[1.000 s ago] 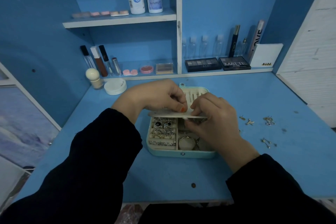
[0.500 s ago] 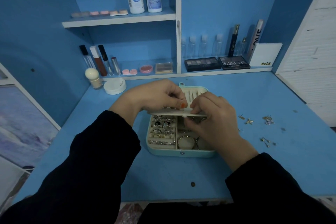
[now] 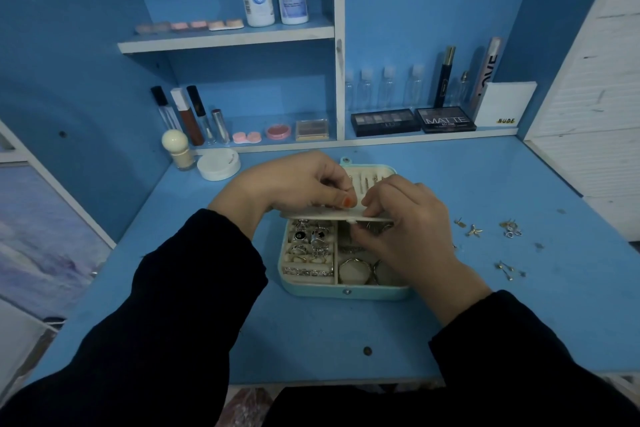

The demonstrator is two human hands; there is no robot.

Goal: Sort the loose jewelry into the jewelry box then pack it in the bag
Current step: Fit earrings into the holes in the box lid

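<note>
Jewelry box [image 3: 311,289] sits open mid-desk [image 3: 519,315], with rings and bangles already in its trays. The left hand [image 3: 294,184] pinches the hinged earring panel [image 3: 311,215] to steady it. The right hand [image 3: 412,229] has its fingers curled at the panel edge, can't tell what they hold. Step looks like fitting a stud. Next: fetch the loose earrings [image 3: 509,229] at right, a fine pinch each.

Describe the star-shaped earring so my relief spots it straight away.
Find the mint jewelry box on the blue desk and look right, past the right hand. In the farther row of loose pieces, the star earring lies between a small stud and a silvery cluster; it alone has spread points.
</note>
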